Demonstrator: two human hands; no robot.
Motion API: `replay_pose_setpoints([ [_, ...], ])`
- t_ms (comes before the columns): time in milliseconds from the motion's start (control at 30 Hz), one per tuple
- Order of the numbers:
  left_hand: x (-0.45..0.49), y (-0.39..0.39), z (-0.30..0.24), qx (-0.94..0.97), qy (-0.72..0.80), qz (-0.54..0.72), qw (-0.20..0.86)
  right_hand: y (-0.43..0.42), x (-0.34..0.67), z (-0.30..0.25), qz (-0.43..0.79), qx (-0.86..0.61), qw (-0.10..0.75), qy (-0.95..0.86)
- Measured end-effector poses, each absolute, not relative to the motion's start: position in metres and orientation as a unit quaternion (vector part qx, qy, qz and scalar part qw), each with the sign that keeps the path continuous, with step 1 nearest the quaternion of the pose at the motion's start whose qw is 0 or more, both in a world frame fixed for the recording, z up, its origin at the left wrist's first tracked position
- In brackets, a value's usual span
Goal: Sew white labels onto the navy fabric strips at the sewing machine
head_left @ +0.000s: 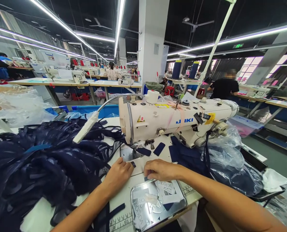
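Left hand (120,172): seen totally bare, pretty compact
Right hand (161,169): bare too, nails can't really be made out
Left forearm (85,206): uncovered as far as can be seen, slimmed toward the hand
Right forearm (213,190): same deal, smooth, tapered

1. A garment-sewing workshop: a JUKI sewing machine (157,119) stands mid-frame.
2. Navy fabric (44,164) lies heaped at lower left.
3. Thread cones (176,70) stand upper right of centre.
4. Long worktables (34,82) with more machines (78,76) cross the upper left.

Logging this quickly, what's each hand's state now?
Left hand: curled, navy piece at its fingers; grip unclear.
Right hand: curled; can't tell if holding anything.
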State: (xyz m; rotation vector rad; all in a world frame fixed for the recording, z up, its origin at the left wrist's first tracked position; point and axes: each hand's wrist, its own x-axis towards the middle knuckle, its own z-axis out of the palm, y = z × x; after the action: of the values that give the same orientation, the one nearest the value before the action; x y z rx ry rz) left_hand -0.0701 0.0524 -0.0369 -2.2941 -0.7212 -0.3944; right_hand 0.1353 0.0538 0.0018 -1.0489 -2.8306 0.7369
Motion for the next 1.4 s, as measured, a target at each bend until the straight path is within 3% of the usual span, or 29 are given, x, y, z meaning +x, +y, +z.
replay_pose_setpoints([
  [267, -0.071, 0.052, -0.038, -0.887, -0.285, -0.146, 0.332, 0.049, 0.128, -0.013, 0.177, -0.354, 0.124, -0.91],
  [400, -0.072, 0.053, -0.038, -0.886, -0.288, -0.145, 0.333, 0.062, 0.13, -0.018, 0.067, -0.392, 0.191, -0.897],
  [533, -0.073, 0.054, -0.038, -0.886, -0.284, -0.151, 0.335, 0.078, 0.149, -0.021, -0.082, -0.46, 0.087, -0.88],
  [667, -0.073, 0.055, -0.038, -0.885, -0.284, -0.154, 0.335, 0.084, 0.177, -0.025, -0.121, -0.497, 0.005, -0.859],
  [833, -0.072, 0.053, -0.038, -0.884, -0.282, -0.155, 0.339, 0.08, 0.187, -0.018, -0.153, -0.512, 0.03, -0.845],
  [967, -0.072, 0.051, -0.036, -0.887, -0.289, -0.15, 0.327, 0.071, 0.154, -0.014, -0.161, -0.328, 0.098, -0.926],
  [1167, -0.073, 0.054, -0.036, -0.879, -0.288, -0.179, 0.335, 0.071, 0.113, -0.021, -0.218, -0.196, 0.075, -0.953],
  [1267, -0.074, 0.055, -0.036, -0.878, -0.287, -0.181, 0.338, 0.082, 0.126, -0.018, -0.213, -0.239, 0.055, -0.946],
  [1400, -0.075, 0.055, -0.036, -0.878, -0.286, -0.17, 0.345, 0.106, 0.163, -0.006, -0.165, -0.451, 0.014, -0.877],
])
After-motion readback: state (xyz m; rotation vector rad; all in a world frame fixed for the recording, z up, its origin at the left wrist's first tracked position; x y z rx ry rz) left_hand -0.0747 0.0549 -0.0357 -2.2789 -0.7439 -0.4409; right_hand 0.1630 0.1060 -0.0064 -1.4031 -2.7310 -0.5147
